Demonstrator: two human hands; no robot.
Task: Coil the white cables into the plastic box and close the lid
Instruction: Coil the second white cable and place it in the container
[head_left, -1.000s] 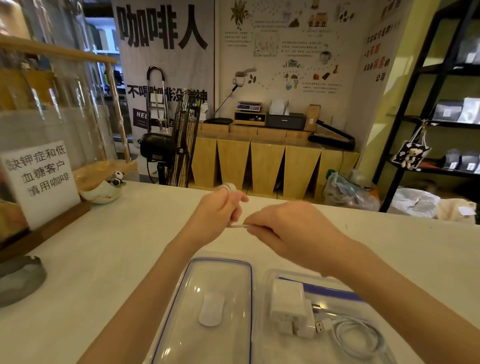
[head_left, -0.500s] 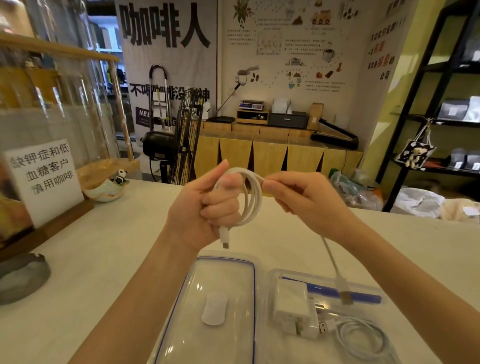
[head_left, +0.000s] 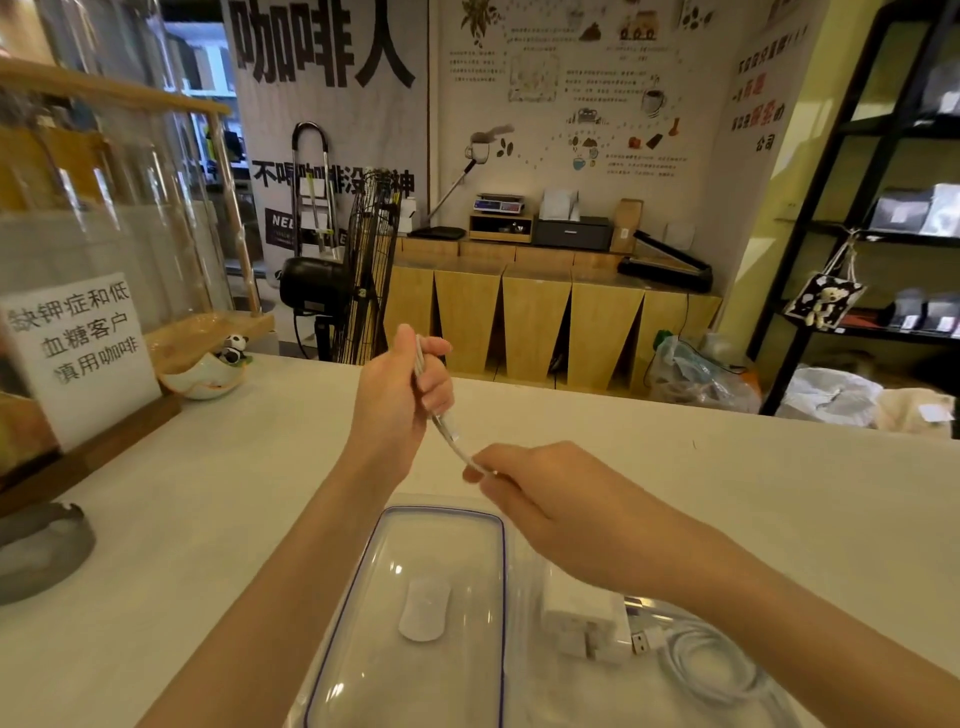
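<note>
My left hand (head_left: 400, 395) is raised over the counter, closed around a bunched coil of white cable (head_left: 447, 434). My right hand (head_left: 540, 493) sits lower and to the right, pinching the cable's free end just below the left fist. Under my right forearm stands the clear plastic box (head_left: 524, 691); inside it lie a white charger block (head_left: 582, 618) and a second coiled white cable (head_left: 711, 670) with a USB plug. The clear lid (head_left: 415, 613), edged in blue, lies flat to the left of the box.
A white counter (head_left: 182, 519) carries a paper sign on a wooden stand (head_left: 78, 353), a small bowl with a panda figure (head_left: 213, 374) and a dark round dish (head_left: 36, 551) at the left. Glass jars stand far left. Shelves and bags are beyond the counter's far edge.
The wide loop held between both hands half a second ago has been drawn tight into my left fist. My right hand dropped lower and now pinches the short tail near the plug.
</note>
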